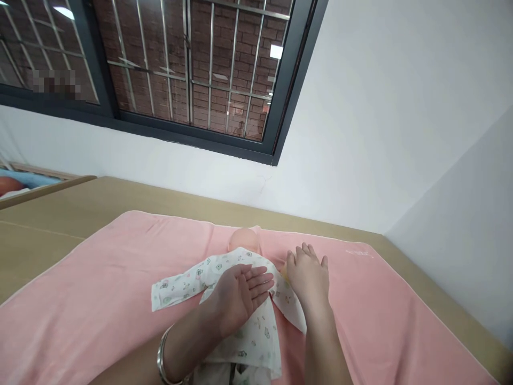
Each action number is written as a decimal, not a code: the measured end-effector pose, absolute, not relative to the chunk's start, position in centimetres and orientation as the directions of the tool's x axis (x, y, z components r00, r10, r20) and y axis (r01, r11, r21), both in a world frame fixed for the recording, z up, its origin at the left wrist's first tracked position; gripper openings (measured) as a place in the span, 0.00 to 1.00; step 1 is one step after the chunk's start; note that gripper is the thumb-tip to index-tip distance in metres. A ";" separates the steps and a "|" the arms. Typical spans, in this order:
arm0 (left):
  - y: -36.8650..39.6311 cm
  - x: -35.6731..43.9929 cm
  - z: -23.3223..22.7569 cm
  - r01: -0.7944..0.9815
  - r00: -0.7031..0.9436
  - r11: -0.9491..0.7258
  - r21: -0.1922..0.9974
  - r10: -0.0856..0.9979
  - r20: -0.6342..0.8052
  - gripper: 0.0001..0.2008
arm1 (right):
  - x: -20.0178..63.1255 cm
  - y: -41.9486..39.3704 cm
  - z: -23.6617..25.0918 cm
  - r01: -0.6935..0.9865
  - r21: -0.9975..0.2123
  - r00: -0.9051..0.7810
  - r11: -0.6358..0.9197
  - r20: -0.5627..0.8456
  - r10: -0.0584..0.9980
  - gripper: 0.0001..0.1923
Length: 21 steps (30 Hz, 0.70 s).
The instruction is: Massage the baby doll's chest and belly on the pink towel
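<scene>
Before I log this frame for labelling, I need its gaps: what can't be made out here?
- Doll, head view: only its head shows; the printed garment and both hands cover the body.
- Right hand: what lies under its palm is hidden.
- Garment's lower end: cut off by the bottom edge.
- Window: one patch at the left is blurred.
- Pink towel: small mark near the far right corner, too small to read.

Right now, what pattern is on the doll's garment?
White garment with small printed animal-like figures, seen in the head view.

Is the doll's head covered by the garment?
No. The doll's head lies bare on the pink towel, above the printed garment.
</scene>
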<state>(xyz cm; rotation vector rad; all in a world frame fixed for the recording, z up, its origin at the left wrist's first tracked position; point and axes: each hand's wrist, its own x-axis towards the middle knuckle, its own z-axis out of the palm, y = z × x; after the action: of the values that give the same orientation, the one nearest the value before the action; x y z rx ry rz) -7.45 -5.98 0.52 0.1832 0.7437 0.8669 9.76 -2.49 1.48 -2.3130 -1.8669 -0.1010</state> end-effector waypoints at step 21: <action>-10.9 -13.1 2.4 -0.662 0.441 0.527 0.533 0.849 -0.292 0.31 | -1.2 -11.6 -2.0 0.773 -0.045 -0.345 0.633 0.808 0.479 0.39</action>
<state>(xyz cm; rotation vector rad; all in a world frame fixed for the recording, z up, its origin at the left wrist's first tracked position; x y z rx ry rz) -13.07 -10.92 2.42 0.3672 0.5736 0.9638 -1.15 -11.57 -1.98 -0.9803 -2.0089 -0.4418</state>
